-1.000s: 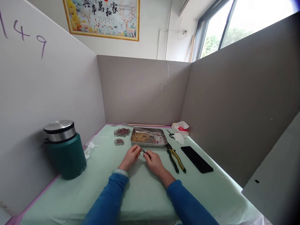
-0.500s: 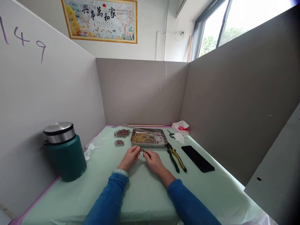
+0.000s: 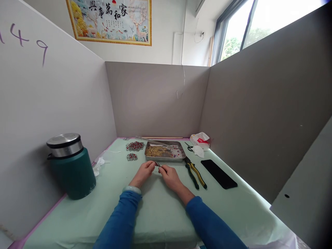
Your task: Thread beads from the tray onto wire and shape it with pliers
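Hardly anything has moved since the earlier frame beyond a slight shift of the view: the left hand (image 3: 144, 173) and right hand (image 3: 169, 178) stay close together above the desk (image 3: 163, 214), just short of the tray's near edge. The right hand's fingers are wrapped around a slim metal tool (image 3: 158, 164), which bridges the narrow gap to the left hand's fingertips. Those are drawn into a tight pinch; whatever they hold is too small to tell. The metal tray (image 3: 166, 160) lies toward the desk's far edge, with gold-coloured bits (image 3: 155, 151) in its left part and small beads (image 3: 177, 152) toward its right. Beside its left edge lie a larger red-and-silver pile (image 3: 135, 146) and a smaller pile (image 3: 132, 157). From its near right corner, pliers (image 3: 196, 174) stretch toward the desk's near edge; a black slab (image 3: 219, 174) lies beside them, nearer the right edge. A green flask (image 3: 74, 173) stands by the desk's left edge.
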{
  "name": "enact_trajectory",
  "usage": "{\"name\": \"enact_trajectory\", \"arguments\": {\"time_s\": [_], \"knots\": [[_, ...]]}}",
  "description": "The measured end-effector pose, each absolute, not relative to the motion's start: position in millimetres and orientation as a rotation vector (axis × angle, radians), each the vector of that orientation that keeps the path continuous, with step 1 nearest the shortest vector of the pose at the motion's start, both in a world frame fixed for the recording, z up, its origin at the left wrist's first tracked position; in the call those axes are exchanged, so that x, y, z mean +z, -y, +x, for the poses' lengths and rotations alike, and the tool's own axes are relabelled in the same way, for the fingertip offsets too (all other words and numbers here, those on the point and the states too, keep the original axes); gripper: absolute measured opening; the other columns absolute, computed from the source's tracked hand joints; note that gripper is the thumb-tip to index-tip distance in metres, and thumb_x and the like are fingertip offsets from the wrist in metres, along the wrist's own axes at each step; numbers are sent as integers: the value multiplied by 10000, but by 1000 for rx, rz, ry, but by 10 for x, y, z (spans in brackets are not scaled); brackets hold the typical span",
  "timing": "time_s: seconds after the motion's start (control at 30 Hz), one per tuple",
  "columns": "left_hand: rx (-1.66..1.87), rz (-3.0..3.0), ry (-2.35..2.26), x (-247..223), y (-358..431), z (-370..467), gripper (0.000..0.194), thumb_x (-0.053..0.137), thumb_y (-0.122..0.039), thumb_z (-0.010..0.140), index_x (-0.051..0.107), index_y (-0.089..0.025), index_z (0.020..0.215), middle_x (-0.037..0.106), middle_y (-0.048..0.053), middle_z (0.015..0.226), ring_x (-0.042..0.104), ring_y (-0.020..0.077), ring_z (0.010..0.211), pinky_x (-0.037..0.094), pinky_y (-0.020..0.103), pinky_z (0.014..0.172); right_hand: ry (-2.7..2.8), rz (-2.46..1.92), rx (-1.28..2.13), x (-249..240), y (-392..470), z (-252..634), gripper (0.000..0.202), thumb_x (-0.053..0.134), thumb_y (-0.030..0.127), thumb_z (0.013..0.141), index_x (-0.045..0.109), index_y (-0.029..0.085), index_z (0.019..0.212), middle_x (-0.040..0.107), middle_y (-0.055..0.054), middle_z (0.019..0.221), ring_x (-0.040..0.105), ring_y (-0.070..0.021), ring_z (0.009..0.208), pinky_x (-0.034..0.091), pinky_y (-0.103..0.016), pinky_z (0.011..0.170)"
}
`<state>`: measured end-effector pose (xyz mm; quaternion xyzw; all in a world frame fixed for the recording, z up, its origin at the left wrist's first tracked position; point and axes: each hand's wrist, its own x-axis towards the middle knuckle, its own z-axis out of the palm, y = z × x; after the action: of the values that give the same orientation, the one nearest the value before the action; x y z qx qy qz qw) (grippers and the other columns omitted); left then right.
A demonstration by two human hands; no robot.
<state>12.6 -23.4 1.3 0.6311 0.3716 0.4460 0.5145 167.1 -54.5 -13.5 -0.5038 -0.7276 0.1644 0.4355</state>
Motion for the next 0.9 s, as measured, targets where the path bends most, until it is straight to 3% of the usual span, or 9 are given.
{"name": "enact_trajectory", "arguments": {"time_s": [0.2, 0.37, 0.6, 0.9], "knots": [[1140, 1754, -1119, 9, 204, 102, 251, 525, -379, 748, 624, -162, 670, 409, -39, 533, 357, 110, 518, 270, 228, 507, 1913, -1423, 82, -164, 561, 1650, 295, 412, 325, 907, 607, 189, 733, 653, -46, 726, 562, -164, 656, 300, -254, 581], [1207, 1838, -1246, 1, 191, 126, 235, 520, -339, 742, 629, -170, 622, 465, -21, 517, 428, 132, 551, 305, 237, 547, 1901, -1506, -41, -177, 558, 1609, 269, 415, 321, 907, 604, 189, 768, 652, -60, 762, 561, -171, 666, 286, -266, 581], [1219, 1438, -950, -21, 186, 155, 320, 547, -379, 731, 599, -141, 939, 391, -71, 552, 305, 74, 443, 238, 208, 435, 1774, -1399, 182, -188, 488, 1664, 307, 404, 352, 893, 567, 188, 692, 592, -27, 677, 527, -154, 658, 317, -248, 597], [1254, 1384, -895, 64, 249, 138, 299, 618, -341, 689, 608, -130, 901, 515, -33, 644, 387, 53, 442, 347, 216, 456, 1419, -1135, 776, -184, 416, 1691, 421, 373, 505, 870, 610, 158, 836, 620, -46, 720, 578, -158, 695, 448, -250, 632]]}}
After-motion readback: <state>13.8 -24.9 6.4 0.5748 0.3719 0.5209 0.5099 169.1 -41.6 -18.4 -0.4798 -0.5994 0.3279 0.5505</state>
